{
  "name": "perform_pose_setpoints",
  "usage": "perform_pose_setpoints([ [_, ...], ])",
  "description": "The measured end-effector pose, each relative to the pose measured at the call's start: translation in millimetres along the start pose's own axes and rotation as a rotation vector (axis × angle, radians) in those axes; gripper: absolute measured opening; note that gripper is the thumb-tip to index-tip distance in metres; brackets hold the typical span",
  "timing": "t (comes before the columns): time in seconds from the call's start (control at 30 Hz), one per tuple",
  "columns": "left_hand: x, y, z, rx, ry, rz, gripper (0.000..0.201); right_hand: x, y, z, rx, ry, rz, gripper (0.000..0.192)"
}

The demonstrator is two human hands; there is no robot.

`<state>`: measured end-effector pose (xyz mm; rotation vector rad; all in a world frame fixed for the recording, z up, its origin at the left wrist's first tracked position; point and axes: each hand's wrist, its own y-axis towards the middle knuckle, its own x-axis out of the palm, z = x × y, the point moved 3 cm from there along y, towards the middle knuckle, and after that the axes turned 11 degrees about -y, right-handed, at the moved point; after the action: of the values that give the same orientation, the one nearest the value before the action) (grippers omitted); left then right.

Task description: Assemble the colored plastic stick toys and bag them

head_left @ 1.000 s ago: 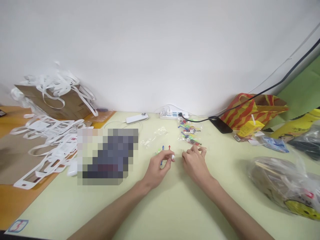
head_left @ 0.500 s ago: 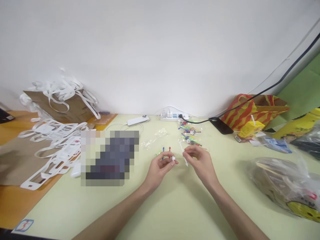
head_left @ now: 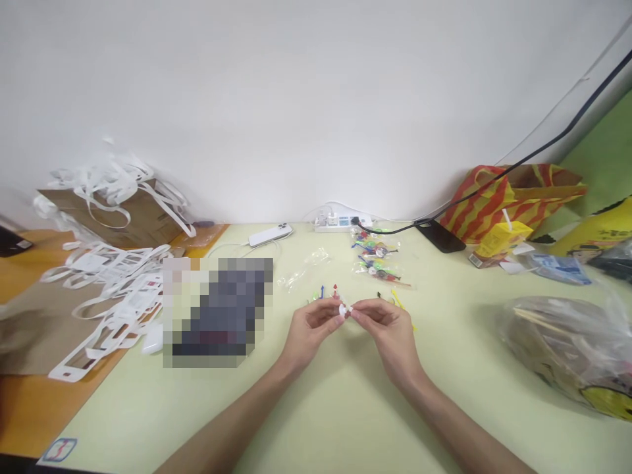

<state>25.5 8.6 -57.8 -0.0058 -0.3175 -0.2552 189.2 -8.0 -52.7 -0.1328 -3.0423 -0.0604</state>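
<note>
My left hand (head_left: 310,327) pinches a small white plastic piece (head_left: 342,309) between thumb and fingers. Its fingertips meet those of my right hand (head_left: 390,331), also closed in a pinch right at the white piece. The white arrow-tipped stick seen earlier in my right hand is now mostly hidden by the fingers. Beyond my left hand lie a blue arrow-tipped stick (head_left: 322,291) and a red one (head_left: 335,288). A yellow arrow-tipped stick (head_left: 397,297) and a small black tip (head_left: 378,295) show behind my right hand.
Bagged colourful plastic parts (head_left: 378,268) lie before a power strip (head_left: 342,222). A clear wrapper (head_left: 306,268) and white phone (head_left: 270,234) are at the back. White straps (head_left: 118,283) spread left beside a pixelated patch (head_left: 222,309). Right: a drink carton (head_left: 503,240) and plastic bag (head_left: 563,349).
My right hand has moved left with the white arrow-tipped stick, bringing its fingertips against the white piece in my left hand. The yellow stick behind my right hand has come into view.
</note>
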Motion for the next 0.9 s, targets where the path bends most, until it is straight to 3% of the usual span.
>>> perform_pose_setpoints([
  [0.3,3.4,-1.3,0.8,-0.006,0.0,0.013,0.028,1.5,-6.5,-0.9,-0.067,-0.114,0.088,0.009],
  [0.6,2.5,-1.8,-3.8,0.008,0.033,0.116,0.028,2.7,-10.8,3.6,-0.067,-0.154,0.14,0.012],
  [0.9,1.8,-2.0,-3.0,-0.017,0.011,0.098,0.027,3.6,-15.1,2.7,-0.071,-0.217,0.16,0.013],
])
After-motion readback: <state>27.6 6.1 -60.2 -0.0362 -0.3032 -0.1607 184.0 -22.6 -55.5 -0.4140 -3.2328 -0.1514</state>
